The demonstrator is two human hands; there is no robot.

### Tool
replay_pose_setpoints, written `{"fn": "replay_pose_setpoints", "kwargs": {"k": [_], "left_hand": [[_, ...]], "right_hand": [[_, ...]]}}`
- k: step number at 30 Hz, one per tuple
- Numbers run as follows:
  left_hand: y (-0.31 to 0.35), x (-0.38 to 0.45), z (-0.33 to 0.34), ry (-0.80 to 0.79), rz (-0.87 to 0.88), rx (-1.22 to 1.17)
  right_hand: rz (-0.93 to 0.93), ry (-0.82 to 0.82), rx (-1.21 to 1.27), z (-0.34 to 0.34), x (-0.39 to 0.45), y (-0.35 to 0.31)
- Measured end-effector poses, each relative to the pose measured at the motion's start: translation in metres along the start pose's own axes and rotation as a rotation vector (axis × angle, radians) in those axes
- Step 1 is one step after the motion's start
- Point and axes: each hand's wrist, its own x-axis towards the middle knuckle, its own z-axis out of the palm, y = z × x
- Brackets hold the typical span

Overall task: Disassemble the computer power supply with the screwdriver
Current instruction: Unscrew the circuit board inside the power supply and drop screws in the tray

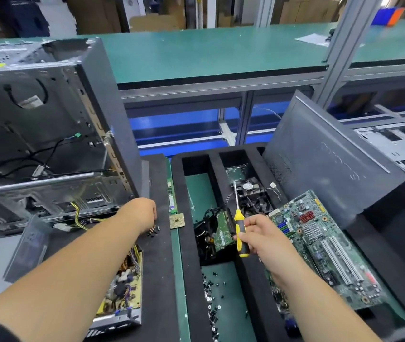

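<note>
From the head camera, the right hand (258, 236) grips the yellow-and-black handle of the screwdriver (239, 222), whose shaft points up and away over a black foam tray (189, 206). The left hand (139, 214) reaches forward with its fingers bent down onto a small heap of screws (153, 230) on the black mat; whether it pinches any cannot be told. The opened power supply (122, 290) lies under the left forearm, its yellow board showing. A circuit board (320, 245) leans at right, and an empty computer case (38, 134) stands at left.
</note>
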Motion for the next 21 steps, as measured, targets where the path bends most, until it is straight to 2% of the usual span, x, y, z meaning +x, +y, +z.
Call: {"fn": "replay_pose_setpoints", "kwargs": {"k": [6, 9, 14, 17, 21], "left_hand": [[-0.004, 0.0, 0.005, 0.009, -0.038, -0.075], [-0.006, -0.004, 0.003, 0.028, -0.025, -0.111], [-0.01, -0.016, 0.001, 0.09, -0.005, -0.258], [-0.007, -0.029, 0.0, 0.166, 0.043, -0.396], [0.004, -0.054, 0.0, 0.216, 0.145, -0.455]], "right_hand": [[-0.007, 0.013, -0.095, -0.001, 0.005, 0.002], [-0.013, 0.081, -0.25, -0.003, 0.005, 0.003], [-0.006, 0.089, -0.481, -0.009, 0.001, 0.01], [0.019, 0.105, -0.617, -0.011, -0.004, 0.016], [0.081, 0.098, -0.811, -0.012, -0.009, 0.026]]}}
